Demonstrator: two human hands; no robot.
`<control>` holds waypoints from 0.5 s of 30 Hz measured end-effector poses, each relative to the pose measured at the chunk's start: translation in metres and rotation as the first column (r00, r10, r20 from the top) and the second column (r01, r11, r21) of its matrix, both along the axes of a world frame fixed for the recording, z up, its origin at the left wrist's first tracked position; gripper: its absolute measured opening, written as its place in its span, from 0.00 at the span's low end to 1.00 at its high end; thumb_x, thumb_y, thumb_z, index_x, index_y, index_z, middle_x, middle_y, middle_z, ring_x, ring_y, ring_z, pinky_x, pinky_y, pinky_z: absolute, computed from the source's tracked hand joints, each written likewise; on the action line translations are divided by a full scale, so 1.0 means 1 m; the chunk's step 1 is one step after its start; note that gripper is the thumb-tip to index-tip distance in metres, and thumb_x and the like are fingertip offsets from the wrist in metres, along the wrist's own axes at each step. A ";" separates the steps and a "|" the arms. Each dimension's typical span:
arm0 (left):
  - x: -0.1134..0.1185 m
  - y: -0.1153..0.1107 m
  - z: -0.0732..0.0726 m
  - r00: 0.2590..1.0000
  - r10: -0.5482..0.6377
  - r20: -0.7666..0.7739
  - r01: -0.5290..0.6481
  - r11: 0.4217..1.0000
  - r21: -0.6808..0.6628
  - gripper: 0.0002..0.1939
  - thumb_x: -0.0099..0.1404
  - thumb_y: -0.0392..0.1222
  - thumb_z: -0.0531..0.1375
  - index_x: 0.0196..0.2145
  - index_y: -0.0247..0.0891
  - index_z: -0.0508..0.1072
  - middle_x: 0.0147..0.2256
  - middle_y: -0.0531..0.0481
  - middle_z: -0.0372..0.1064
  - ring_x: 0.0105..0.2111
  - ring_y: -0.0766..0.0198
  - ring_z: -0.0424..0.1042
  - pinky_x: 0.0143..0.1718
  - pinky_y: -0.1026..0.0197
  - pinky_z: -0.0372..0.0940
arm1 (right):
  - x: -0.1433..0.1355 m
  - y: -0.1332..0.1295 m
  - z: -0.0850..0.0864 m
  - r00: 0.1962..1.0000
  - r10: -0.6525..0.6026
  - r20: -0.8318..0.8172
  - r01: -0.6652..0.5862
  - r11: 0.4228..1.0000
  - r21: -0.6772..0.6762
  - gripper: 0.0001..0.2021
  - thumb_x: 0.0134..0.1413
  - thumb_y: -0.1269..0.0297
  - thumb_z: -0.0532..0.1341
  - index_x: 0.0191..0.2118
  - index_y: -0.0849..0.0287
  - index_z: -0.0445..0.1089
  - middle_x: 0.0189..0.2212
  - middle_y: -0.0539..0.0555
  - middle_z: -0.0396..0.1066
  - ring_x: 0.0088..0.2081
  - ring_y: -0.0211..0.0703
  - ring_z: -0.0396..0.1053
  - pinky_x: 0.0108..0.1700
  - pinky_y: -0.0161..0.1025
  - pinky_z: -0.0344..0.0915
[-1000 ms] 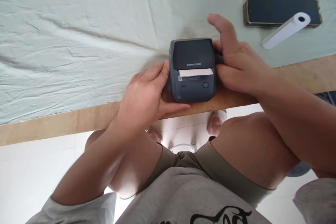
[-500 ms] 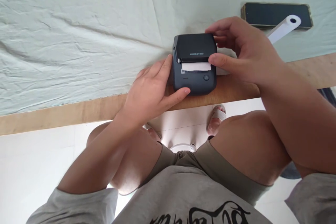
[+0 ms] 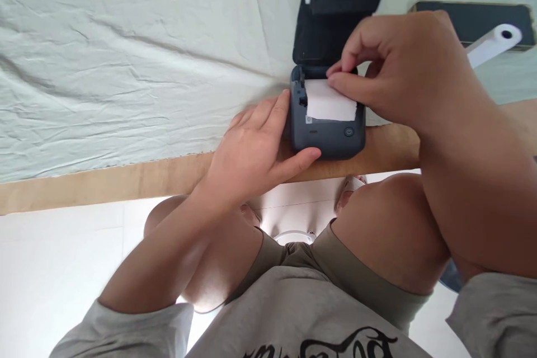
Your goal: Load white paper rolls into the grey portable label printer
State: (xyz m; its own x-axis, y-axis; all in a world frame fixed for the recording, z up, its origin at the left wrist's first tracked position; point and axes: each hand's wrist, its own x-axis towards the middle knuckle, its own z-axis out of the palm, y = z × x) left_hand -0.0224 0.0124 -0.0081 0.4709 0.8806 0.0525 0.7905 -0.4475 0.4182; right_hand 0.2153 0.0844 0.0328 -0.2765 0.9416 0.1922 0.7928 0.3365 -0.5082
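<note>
A dark label printer (image 3: 325, 144) stands at the table edge with its black lid (image 3: 339, 17) swung up and back. White paper (image 3: 331, 102) lies in its bay, the loose end hanging over the front above the power button. My left hand (image 3: 255, 140) steadies the printer, long fingers against its left side and thumb along its lower front edge. Over the bay's right part, my right hand (image 3: 390, 67) pinches the paper at its upper right between thumb and fingertips. That hand hides the bay's right rear corner.
Right of the printer lies a dark phone (image 3: 495, 19), partly behind my right hand. A slim white paper roll (image 3: 495, 45) rests across it. A pale green wrinkled cloth (image 3: 146, 67) covers the table, leaving a bare wooden strip (image 3: 104, 179) along the edge by my knees.
The printer's lid has gone from closed to raised, exposing the paper inside. My right hand has moved from the lid's right side onto the paper. The left hand keeps its place against the printer.
</note>
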 end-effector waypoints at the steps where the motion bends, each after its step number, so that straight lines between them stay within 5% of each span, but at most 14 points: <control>1: 0.000 -0.001 0.000 1.000 -0.008 -0.004 0.008 1.000 0.005 0.52 0.80 0.71 0.53 0.80 0.21 0.56 0.76 0.25 0.64 0.74 0.34 0.67 0.77 0.38 0.61 | 0.002 0.002 0.000 0.999 0.016 0.041 -0.015 1.000 -0.027 0.07 0.58 0.63 0.70 0.34 0.58 0.73 0.31 0.46 0.75 0.34 0.33 0.70 0.66 0.53 0.74; 5: -0.002 -0.001 -0.001 1.000 -0.020 0.011 0.020 1.000 0.014 0.52 0.80 0.72 0.54 0.80 0.21 0.56 0.75 0.25 0.65 0.73 0.33 0.68 0.76 0.36 0.62 | 0.010 0.012 0.004 0.964 0.139 0.228 -0.112 0.985 -0.130 0.12 0.61 0.52 0.72 0.45 0.50 0.78 0.39 0.48 0.81 0.33 0.32 0.69 0.48 0.42 0.72; 9: -0.003 -0.001 -0.002 0.999 -0.021 0.030 0.021 1.000 0.017 0.51 0.81 0.73 0.52 0.80 0.24 0.57 0.75 0.27 0.66 0.73 0.33 0.68 0.75 0.35 0.63 | 0.006 0.020 0.011 0.852 0.144 0.503 -0.016 0.968 -0.250 0.15 0.63 0.45 0.72 0.47 0.47 0.79 0.33 0.47 0.78 0.32 0.34 0.68 0.34 0.41 0.58; 12: -0.005 -0.001 -0.002 0.998 -0.044 0.035 0.043 0.999 0.028 0.53 0.82 0.74 0.49 0.80 0.20 0.57 0.74 0.26 0.66 0.73 0.35 0.68 0.76 0.37 0.62 | -0.002 0.020 0.015 0.840 0.101 0.533 0.038 0.969 -0.244 0.15 0.61 0.46 0.74 0.44 0.49 0.78 0.30 0.47 0.75 0.32 0.33 0.67 0.35 0.41 0.57; 15: -0.007 -0.001 -0.003 0.998 -0.055 0.033 0.054 0.998 0.028 0.54 0.82 0.75 0.46 0.80 0.19 0.56 0.74 0.25 0.66 0.73 0.35 0.68 0.75 0.36 0.63 | 0.000 0.013 0.016 0.911 0.070 0.406 0.025 0.975 -0.222 0.17 0.55 0.53 0.78 0.42 0.52 0.74 0.31 0.46 0.74 0.34 0.31 0.69 0.41 0.40 0.63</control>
